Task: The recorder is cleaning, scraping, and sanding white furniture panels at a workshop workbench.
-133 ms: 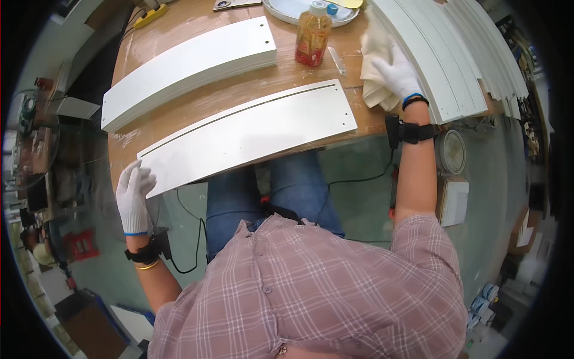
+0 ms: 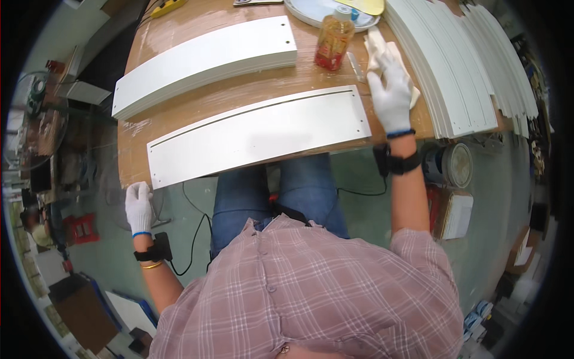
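A white panel point(image 2: 257, 134) with a long dark groove near its far edge and small holes at its ends lies along the near edge of the table. Just off its left end, at the table's corner, is my left hand point(image 2: 139, 208) in a white knit glove. Its fingers are curled together, and I see nothing in them. My right hand point(image 2: 391, 102), gloved as well, is closed on a bunched cream cloth point(image 2: 376, 48) to the right of the panel. Part of the cloth is hidden beneath the palm.
A stack of white panels point(image 2: 203, 60) lies behind, at the left. More long white boards point(image 2: 445, 72) are stacked at the right. A bottle with a red-brown lower part point(image 2: 333, 42), a thin blade-like strip point(image 2: 355, 66) and a round white tray point(image 2: 305, 17) sit between them.
My right hand has come nearer and over the cloth, which is now bunched beneath it. The left hand has drawn back slightly from the panel, its fingers more curled. The whole view has shifted a little.
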{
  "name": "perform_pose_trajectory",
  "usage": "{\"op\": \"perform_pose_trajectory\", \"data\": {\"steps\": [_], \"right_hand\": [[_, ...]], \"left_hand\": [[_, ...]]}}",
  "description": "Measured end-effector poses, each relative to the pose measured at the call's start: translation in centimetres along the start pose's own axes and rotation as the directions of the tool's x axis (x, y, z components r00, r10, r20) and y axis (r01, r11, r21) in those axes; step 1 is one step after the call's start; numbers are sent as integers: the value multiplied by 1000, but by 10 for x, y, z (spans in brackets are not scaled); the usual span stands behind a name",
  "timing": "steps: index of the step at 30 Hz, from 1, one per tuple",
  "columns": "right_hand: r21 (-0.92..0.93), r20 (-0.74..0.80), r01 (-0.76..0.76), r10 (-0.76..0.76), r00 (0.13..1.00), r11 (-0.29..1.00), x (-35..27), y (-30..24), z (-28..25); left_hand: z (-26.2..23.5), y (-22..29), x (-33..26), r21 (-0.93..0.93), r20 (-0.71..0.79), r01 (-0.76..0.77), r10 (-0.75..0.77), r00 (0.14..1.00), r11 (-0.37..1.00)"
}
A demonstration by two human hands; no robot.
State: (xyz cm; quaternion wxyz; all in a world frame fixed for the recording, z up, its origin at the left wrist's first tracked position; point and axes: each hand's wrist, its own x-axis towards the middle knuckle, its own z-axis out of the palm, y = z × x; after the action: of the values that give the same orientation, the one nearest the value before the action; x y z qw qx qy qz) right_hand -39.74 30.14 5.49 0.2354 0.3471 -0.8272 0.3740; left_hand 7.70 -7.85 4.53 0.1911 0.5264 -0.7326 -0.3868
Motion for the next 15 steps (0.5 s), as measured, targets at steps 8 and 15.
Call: {"op": "perform_pose_trajectory", "data": {"steps": [8, 15], "right_hand": [[253, 770, 226, -337, 541, 941, -93, -183, 24], [250, 964, -930, 20, 265, 271, -136, -160, 36]], "left_hand": [[28, 3, -1, -421, 135, 380, -358, 924, 823], [38, -3, -7, -668, 243, 386, -304, 921, 636]]}}
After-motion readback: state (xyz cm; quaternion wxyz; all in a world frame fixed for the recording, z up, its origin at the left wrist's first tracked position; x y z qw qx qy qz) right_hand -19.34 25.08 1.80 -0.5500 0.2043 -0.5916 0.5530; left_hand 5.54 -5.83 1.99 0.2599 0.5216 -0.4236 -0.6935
